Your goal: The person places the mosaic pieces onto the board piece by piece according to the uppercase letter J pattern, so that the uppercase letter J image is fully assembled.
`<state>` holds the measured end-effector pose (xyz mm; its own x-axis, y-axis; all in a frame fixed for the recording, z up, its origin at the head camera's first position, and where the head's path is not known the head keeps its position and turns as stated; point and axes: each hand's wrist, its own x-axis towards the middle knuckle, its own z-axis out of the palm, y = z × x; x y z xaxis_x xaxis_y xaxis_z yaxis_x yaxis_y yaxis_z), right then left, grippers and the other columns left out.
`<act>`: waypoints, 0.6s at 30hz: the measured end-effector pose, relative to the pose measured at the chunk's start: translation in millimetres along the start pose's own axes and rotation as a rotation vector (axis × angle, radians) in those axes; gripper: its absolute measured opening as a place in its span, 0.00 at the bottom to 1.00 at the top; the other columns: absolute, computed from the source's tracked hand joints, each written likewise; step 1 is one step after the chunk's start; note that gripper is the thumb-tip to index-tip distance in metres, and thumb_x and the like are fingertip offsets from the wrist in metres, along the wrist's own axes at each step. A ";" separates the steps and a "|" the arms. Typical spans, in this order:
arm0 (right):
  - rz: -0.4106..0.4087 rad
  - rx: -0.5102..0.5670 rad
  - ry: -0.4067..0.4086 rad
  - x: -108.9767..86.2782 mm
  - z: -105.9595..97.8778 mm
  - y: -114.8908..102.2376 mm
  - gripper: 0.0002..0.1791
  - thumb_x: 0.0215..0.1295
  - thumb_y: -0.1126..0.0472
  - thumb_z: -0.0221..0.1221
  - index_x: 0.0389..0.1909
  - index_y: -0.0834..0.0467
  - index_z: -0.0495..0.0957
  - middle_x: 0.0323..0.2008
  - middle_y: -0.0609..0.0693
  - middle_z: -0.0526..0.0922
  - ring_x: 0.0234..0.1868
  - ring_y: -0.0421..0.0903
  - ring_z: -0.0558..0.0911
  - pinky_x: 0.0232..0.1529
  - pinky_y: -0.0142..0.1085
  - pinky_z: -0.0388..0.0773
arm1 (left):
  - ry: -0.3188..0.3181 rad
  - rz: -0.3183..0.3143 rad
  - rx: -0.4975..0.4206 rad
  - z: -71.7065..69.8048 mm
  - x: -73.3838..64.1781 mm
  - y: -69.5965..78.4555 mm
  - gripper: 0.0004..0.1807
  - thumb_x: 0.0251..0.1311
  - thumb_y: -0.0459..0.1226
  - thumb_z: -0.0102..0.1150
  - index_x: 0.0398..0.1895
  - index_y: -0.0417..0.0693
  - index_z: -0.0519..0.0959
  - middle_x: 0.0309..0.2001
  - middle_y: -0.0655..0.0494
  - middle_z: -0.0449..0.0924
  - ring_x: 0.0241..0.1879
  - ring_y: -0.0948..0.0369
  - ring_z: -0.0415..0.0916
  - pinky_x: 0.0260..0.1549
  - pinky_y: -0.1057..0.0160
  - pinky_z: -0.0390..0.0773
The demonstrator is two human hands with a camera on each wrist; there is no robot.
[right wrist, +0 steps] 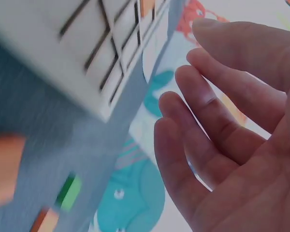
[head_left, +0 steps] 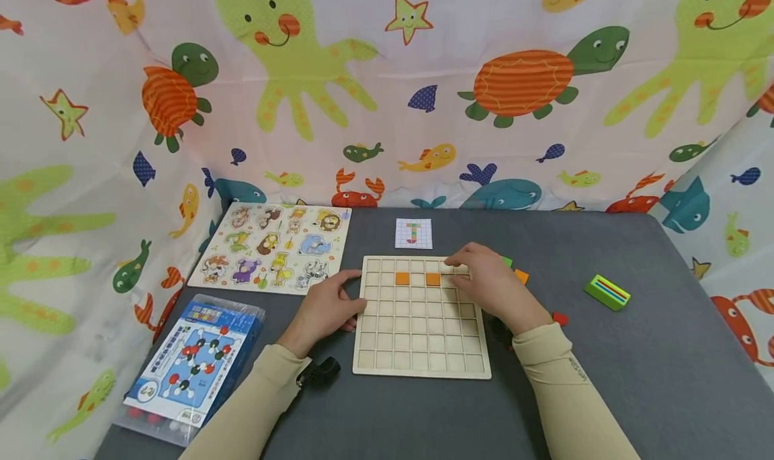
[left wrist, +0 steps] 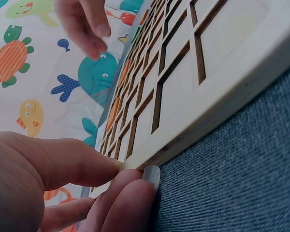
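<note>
Mid-scene on grey woven cloth [head_left: 435,420], a pale, ridged wooden grid board [head_left: 418,325] of square cells bears two flat orange tiles [head_left: 402,279] toward its far edge. The left hand [head_left: 325,309] pinches its left edge; the right hand [head_left: 494,287], thumb and fingers apart, hovers by its far right corner.

The grid board [head_left: 418,325] looks smooth, matt wood.

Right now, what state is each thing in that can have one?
Wooden grid board: flat, mostly unfilled
Two orange tiles: set in the board, one empty cell between
Left hand: pinches the board's left edge
Right hand: over the far right corner, nothing visibly held
Pattern card: flat beyond the board
Animal puzzle board: flat, pictures up
Molecular model kit: lying face up, looks closed
Striped green block: lying apart
</note>
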<state>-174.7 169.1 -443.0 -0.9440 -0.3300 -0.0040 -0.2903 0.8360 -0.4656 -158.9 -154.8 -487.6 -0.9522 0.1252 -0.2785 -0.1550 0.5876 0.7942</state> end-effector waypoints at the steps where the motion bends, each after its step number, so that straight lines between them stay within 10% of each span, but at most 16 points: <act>1: 0.005 -0.002 0.007 -5.3 -4.8 3.3 0.17 0.74 0.62 0.67 0.60 0.61 0.87 0.55 0.57 0.84 0.60 0.59 0.84 0.62 0.57 0.83 | -0.001 0.000 -0.001 -0.2 0.4 0.6 0.36 0.66 0.42 0.73 0.77 0.59 0.75 0.28 0.51 0.84 0.21 0.57 0.86 0.25 0.59 0.87; 18: 0.076 -0.126 0.032 -106.0 -32.5 96.8 0.19 0.62 0.63 0.77 0.53 0.59 0.90 0.48 0.55 0.86 0.51 0.56 0.83 0.55 0.60 0.84 | 0.005 -0.007 0.006 1.9 1.1 0.7 0.36 0.66 0.42 0.73 0.77 0.59 0.75 0.28 0.51 0.84 0.21 0.58 0.86 0.25 0.59 0.87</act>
<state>-107.9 299.3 -458.8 -0.9678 -0.2515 -0.0053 -0.2337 0.9069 -0.3506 -159.6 -152.7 -488.4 -0.9526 0.1169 -0.2810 -0.1599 0.5931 0.7891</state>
